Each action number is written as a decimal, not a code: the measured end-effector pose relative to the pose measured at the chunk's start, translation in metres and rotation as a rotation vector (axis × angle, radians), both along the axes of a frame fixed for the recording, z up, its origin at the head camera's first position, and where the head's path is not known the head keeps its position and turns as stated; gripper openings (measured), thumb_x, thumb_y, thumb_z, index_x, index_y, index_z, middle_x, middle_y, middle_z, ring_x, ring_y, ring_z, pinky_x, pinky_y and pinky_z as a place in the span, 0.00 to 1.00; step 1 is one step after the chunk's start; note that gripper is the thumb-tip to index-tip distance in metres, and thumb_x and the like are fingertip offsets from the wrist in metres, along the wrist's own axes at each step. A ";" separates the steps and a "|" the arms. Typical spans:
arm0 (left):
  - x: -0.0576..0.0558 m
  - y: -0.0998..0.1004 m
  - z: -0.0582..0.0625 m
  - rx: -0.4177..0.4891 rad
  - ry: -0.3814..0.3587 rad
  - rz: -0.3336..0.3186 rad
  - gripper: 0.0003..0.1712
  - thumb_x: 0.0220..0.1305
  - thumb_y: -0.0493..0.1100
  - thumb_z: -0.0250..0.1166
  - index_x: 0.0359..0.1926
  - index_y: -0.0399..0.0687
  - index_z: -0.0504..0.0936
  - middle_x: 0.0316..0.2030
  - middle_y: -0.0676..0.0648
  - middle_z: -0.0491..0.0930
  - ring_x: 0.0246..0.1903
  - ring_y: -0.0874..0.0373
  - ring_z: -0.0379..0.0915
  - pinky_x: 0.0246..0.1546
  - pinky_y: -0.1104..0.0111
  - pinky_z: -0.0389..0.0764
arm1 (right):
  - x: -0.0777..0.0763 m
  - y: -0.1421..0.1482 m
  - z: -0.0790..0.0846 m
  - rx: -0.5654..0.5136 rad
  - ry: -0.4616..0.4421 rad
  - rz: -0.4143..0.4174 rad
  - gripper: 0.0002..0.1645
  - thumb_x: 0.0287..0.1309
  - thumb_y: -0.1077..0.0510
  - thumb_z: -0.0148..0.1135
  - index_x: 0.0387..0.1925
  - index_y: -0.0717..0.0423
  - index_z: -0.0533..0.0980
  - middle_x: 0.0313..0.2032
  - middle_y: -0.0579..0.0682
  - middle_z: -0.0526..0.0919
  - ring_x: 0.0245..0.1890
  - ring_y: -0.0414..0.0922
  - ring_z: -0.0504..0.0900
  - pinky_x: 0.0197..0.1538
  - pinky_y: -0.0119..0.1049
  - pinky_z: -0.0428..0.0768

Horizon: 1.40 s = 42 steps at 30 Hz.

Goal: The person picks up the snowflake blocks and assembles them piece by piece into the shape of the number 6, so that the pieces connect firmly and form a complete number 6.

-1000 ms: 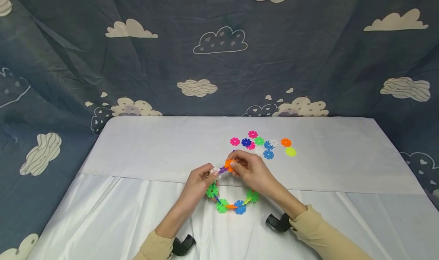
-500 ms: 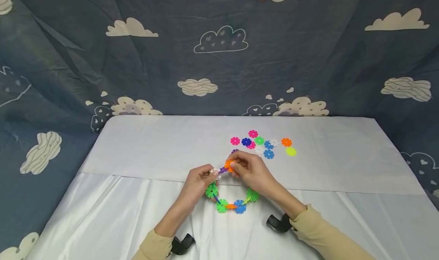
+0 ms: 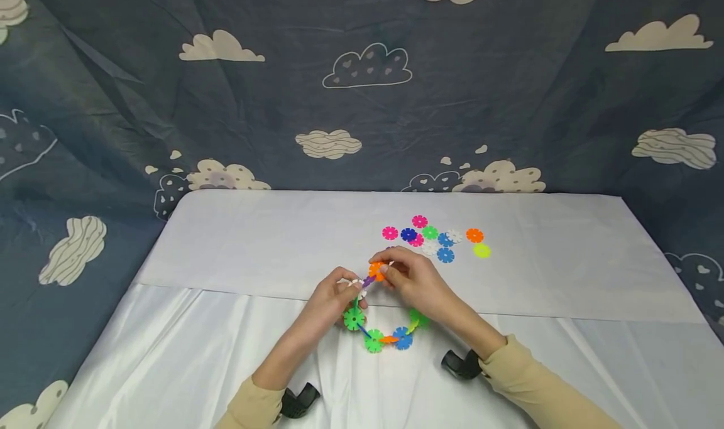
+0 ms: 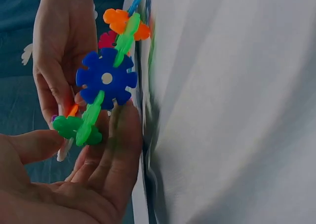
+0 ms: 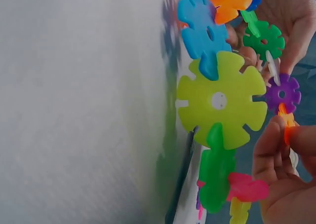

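Notched-disc chain (image 3: 374,341), smooth and scalloped; left hand (image 3: 332,298) seemingly pinches a white disc (image 5: 273,70), right hand (image 3: 415,279) an orange disc (image 3: 376,270)

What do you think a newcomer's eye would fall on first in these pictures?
Probably the multicoloured chain of notched discs, at the lower centre of the head view, held by the left hand and the right hand, which pinches one orange disc. Next might come the loose bright discs on the white surface beyond the hands, then the dark, cloud-patterned backdrop behind it.
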<state>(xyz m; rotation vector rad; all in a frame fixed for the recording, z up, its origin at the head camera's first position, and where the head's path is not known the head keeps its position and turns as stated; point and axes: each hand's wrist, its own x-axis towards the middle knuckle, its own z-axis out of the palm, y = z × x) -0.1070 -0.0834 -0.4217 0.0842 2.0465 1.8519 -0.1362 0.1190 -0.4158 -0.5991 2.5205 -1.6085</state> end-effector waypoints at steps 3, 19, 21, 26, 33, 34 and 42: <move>-0.001 -0.001 0.001 -0.009 0.007 -0.006 0.13 0.73 0.43 0.55 0.52 0.40 0.73 0.33 0.41 0.83 0.27 0.56 0.76 0.26 0.70 0.71 | 0.000 0.001 0.000 0.051 0.061 0.012 0.15 0.65 0.67 0.60 0.49 0.51 0.82 0.41 0.41 0.81 0.36 0.43 0.80 0.42 0.36 0.81; 0.001 0.000 0.000 0.067 0.056 -0.060 0.10 0.71 0.42 0.59 0.47 0.39 0.80 0.35 0.35 0.82 0.28 0.49 0.78 0.44 0.64 0.77 | 0.005 0.012 0.011 0.134 0.052 0.003 0.13 0.65 0.55 0.64 0.51 0.48 0.82 0.46 0.36 0.82 0.54 0.42 0.77 0.58 0.52 0.75; 0.001 0.000 0.001 0.055 0.060 -0.047 0.10 0.71 0.41 0.59 0.46 0.39 0.80 0.33 0.37 0.82 0.27 0.48 0.78 0.42 0.64 0.78 | 0.003 0.019 0.011 0.130 0.030 -0.027 0.14 0.67 0.53 0.62 0.52 0.49 0.82 0.48 0.38 0.82 0.56 0.44 0.77 0.58 0.54 0.74; 0.000 -0.001 0.000 0.042 0.049 -0.018 0.10 0.72 0.41 0.58 0.46 0.39 0.80 0.31 0.41 0.81 0.26 0.48 0.77 0.39 0.65 0.78 | -0.004 0.043 0.004 0.163 0.014 -0.104 0.14 0.68 0.56 0.60 0.52 0.52 0.81 0.48 0.41 0.83 0.52 0.47 0.78 0.54 0.50 0.78; 0.000 -0.002 0.001 0.031 0.051 -0.002 0.12 0.70 0.42 0.60 0.45 0.38 0.83 0.33 0.38 0.82 0.26 0.53 0.76 0.33 0.67 0.78 | -0.012 0.080 -0.008 0.257 -0.002 -0.201 0.15 0.66 0.61 0.60 0.53 0.57 0.79 0.50 0.52 0.82 0.51 0.50 0.79 0.55 0.49 0.78; 0.001 -0.002 0.002 0.021 0.052 -0.001 0.12 0.70 0.43 0.61 0.45 0.39 0.84 0.33 0.38 0.82 0.26 0.53 0.76 0.31 0.68 0.77 | -0.013 0.085 -0.008 0.277 -0.022 -0.205 0.16 0.66 0.61 0.60 0.55 0.57 0.78 0.51 0.53 0.81 0.52 0.51 0.78 0.55 0.50 0.78; 0.002 -0.004 0.002 -0.004 0.032 -0.007 0.11 0.70 0.45 0.61 0.45 0.43 0.84 0.35 0.37 0.81 0.22 0.56 0.70 0.20 0.71 0.71 | -0.023 0.109 -0.007 0.450 -0.092 -0.221 0.20 0.67 0.59 0.60 0.58 0.59 0.75 0.52 0.58 0.78 0.47 0.53 0.76 0.51 0.49 0.80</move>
